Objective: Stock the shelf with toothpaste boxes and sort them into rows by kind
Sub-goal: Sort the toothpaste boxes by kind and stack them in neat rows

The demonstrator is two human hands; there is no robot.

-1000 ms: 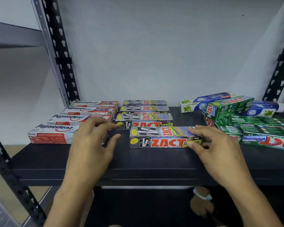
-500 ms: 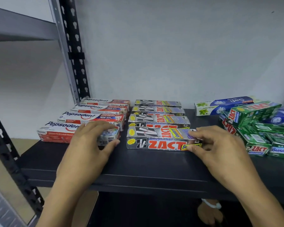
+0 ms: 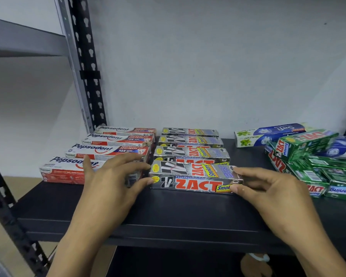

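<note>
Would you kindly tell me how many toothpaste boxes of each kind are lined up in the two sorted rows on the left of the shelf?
Pepsodent boxes: 4
Zact Smokers boxes: 4
Total: 8
The unsorted pile of green and blue boxes on the right is not counted.

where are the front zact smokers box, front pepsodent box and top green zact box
front Zact Smokers box [image 3: 194, 184], head view, red front lettering
front Pepsodent box [image 3: 62, 174], head view, red front side
top green Zact box [image 3: 306, 146], head view, green side
</note>
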